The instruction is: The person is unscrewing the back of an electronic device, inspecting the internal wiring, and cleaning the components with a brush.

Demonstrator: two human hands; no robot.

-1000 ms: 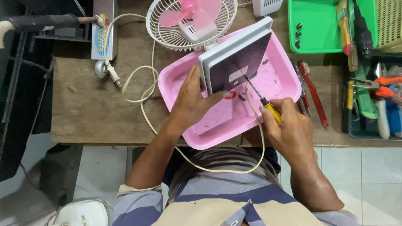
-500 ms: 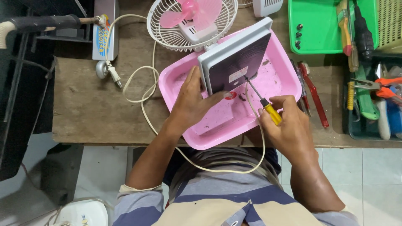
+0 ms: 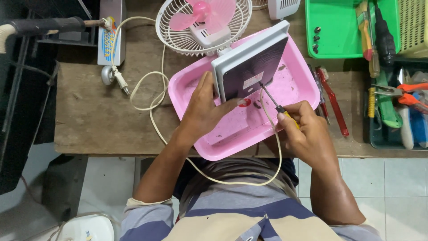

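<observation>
A small fan with pink blades and a white grille [image 3: 203,24] lies tipped on the wooden bench, its flat square base [image 3: 249,67] raised on edge over a pink plastic tray [image 3: 298,100]. My left hand [image 3: 206,109] grips the lower left side of that base, with the thumb up along its left edge. My right hand [image 3: 305,129] holds a yellow-handled screwdriver [image 3: 274,102], whose tip touches the dark underside of the base. A cream power cord [image 3: 154,116] loops from the fan across the bench and under my arms.
A green tray [image 3: 341,31] with a few screws sits at the back right. Red-handled pliers [image 3: 332,102] lie beside the pink tray. A dark bin [image 3: 397,111] of hand tools stands at the far right. A white box [image 3: 109,31] and plug [image 3: 113,73] lie at left.
The screwdriver stays on the base's underside and my left hand keeps its grip. My right hand has shifted only slightly on the handle.
</observation>
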